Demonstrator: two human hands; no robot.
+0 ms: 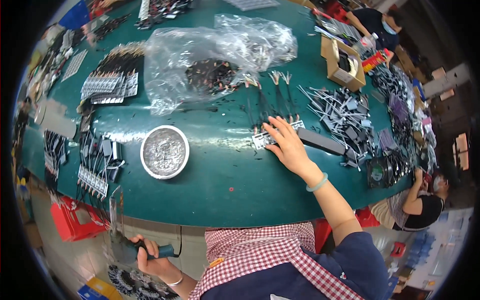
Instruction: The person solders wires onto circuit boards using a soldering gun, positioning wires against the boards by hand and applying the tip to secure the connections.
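Note:
At the lower left, beyond the table edge, my left hand [156, 260] is closed around the teal handle of what looks like a heat gun [124, 246]. Its narrow metal nozzle points up beside the table edge. My right hand [290, 150] lies on the table with fingers stretched out, pressing on a pale strip of small circuit boards [261, 140]. Black wires [280, 102] with bare or pale ends run from the strip toward the far side. Against the strip's right end lies a long dark bar [322, 142], partly behind my hand.
A white bowl [143, 151] with shiny grey contents stands left of centre. Clear plastic bags [170, 55] hold dark wired parts behind it. Wired board panels [92, 181] lie at left, grey parts with cables [345, 117] and a cardboard box [346, 77] at right. Other people sit around the table.

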